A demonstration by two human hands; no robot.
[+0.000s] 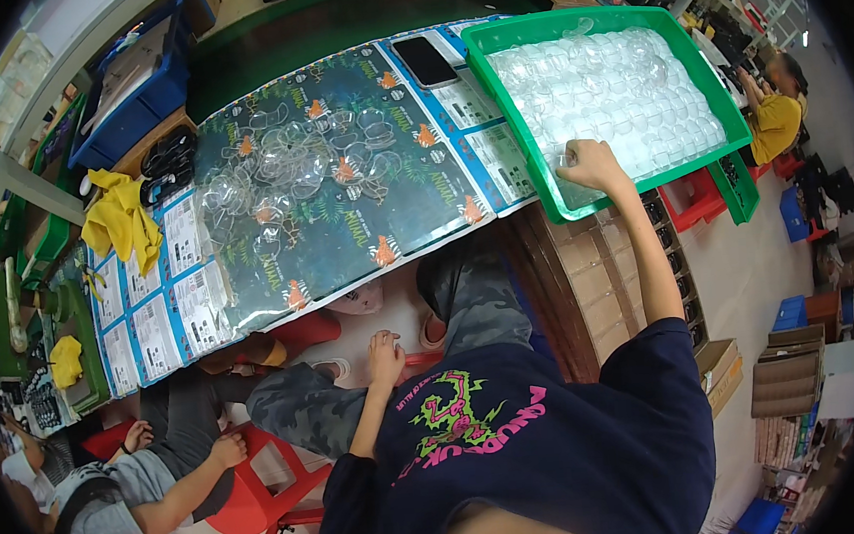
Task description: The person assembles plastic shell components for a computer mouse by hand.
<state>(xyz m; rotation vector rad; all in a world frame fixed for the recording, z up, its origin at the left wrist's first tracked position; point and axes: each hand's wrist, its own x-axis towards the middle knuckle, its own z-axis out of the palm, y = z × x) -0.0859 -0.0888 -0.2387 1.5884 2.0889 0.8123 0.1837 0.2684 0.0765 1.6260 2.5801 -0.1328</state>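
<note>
Clear plastic pieces [613,82] lie in rows beyond the right hand [585,166], which is curled inside the green tray's [695,166] near end, its grip unclear, while the left hand [385,359] hangs loosely open below the desk [422,207], a tangled clear pile [288,162] ahead-left.

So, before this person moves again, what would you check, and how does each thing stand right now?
1. Right hand inside the rim of the green tray: ok, at its near-left corner.
2. Right fingers gripping a piece: cannot tell.
3. Left hand unoccupied: ok, down near the lap, nothing visible in it.
4. Black smartphone apart from the tray: ok, there is a gap between them.
5. Loose clear plastic pieces sorted into rows on the table: not ok, they lie in a jumbled pile.
6. Tray fully supported underneath: cannot tell, its underside is hidden.
</note>
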